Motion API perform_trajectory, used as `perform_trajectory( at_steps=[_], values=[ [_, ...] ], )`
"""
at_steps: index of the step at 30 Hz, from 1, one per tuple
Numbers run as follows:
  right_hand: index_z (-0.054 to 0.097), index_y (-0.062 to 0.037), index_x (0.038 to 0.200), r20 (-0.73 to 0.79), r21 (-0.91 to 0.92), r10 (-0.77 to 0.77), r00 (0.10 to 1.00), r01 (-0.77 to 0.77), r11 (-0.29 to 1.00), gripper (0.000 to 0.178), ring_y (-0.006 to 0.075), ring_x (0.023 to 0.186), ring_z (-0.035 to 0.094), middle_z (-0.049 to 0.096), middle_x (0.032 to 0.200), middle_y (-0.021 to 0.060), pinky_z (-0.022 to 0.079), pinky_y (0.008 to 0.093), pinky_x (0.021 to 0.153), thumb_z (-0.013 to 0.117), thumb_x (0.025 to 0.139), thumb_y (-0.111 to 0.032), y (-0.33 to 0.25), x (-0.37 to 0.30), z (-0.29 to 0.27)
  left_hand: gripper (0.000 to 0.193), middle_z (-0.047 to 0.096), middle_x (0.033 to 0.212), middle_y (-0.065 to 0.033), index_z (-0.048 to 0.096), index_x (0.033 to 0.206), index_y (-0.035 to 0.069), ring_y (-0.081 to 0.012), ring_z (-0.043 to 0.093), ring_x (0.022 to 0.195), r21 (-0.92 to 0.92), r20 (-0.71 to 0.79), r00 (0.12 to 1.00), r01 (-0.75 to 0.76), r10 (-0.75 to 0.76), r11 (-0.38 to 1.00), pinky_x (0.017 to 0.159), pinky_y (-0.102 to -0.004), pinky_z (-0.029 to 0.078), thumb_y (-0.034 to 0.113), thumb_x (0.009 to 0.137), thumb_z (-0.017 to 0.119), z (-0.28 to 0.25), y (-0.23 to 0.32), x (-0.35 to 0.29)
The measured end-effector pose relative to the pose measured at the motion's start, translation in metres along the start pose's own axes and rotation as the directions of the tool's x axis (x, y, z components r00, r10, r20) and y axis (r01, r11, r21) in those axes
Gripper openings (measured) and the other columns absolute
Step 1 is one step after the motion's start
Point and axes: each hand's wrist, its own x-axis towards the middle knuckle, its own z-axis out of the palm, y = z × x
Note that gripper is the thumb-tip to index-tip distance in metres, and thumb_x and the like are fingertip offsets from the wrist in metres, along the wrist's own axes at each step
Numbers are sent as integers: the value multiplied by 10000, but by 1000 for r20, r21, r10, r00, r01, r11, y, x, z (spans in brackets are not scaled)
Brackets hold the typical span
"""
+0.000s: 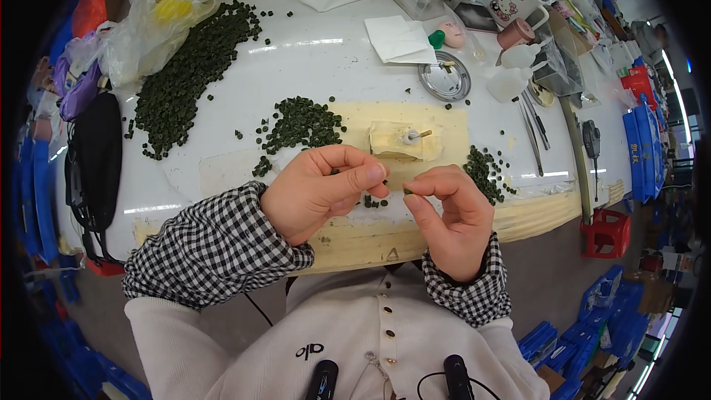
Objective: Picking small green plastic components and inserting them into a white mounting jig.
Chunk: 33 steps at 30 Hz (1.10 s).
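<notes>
My left hand is closed in a pinch over the front of the table; what its fingertips hold, if anything, I cannot make out. A little to its right, my right hand pinches a small dark green piece between thumb and forefinger. The two hands are close but apart. Just beyond them stands a block wrapped in cream tape, with a short brass-coloured pin sticking out of a whitish mount. Small dark green pieces lie in a middle pile and a smaller pile on the right.
A large heap of the same pieces spreads over the far left, by a clear plastic bag. Farther off are white tissues, a round metal dish and a mug. Tweezers lie on the right.
</notes>
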Motion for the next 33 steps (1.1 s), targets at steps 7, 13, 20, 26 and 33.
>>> perform_trajectory(
  at_steps=[7, 13, 20, 26, 33],
  values=[
    [626, 18, 867, -42, -64, -69, 997, 66, 996, 142, 186, 797, 611, 643, 865, 94, 471, 275, 726, 676, 745, 70, 0, 3, 1, 213, 667, 948, -76, 612, 1120, 20, -18, 360, 524, 10, 35, 999, -13, 13, 1000, 474, -170, 302, 83, 925, 554, 2, -1, 0],
    [638, 8, 867, -54, -119, -138, 989, 131, 984, 161, 205, 775, 618, 642, 848, 103, 483, 281, 701, 690, 729, 70, 0, 5, 4, 212, 665, 948, -61, 628, 1091, 18, -14, 375, 547, -12, 41, 999, 9, -9, 1000, 488, -158, 306, 84, 891, 611, 2, -1, 0],
    [648, 8, 860, -52, -182, -160, 986, 149, 972, 167, 208, 750, 622, 637, 838, 110, 492, 279, 669, 707, 715, 63, -1, 7, 7, 159, 646, 902, -41, 631, 1021, 27, -33, 441, 608, 62, 21, 1000, -17, 16, 998, 529, -179, 355, 8, 864, 619, 4, 0, -2],
    [651, 11, 868, -48, -216, -162, 986, 148, 965, 165, 204, 751, 623, 632, 844, 112, 495, 274, 673, 708, 721, 61, -3, 6, 9, 227, 627, 877, -29, 658, 1001, 22, -64, 558, 732, 81, -38, 998, -54, 58, 995, 618, -177, 430, 33, 784, 725, 3, -3, -3],
    [672, 10, 958, -44, -226, -197, 979, 183, 957, 235, 197, 769, 622, 622, 876, 110, 501, 265, 679, 694, 733, 73, -1, 3, 12, 180, 641, 870, -30, 658, 975, 16, -65, 554, 732, 89, -83, 991, -94, 102, 992, 645, -196, 439, 10, 800, 698, 5, -1, -4]
  ],
)
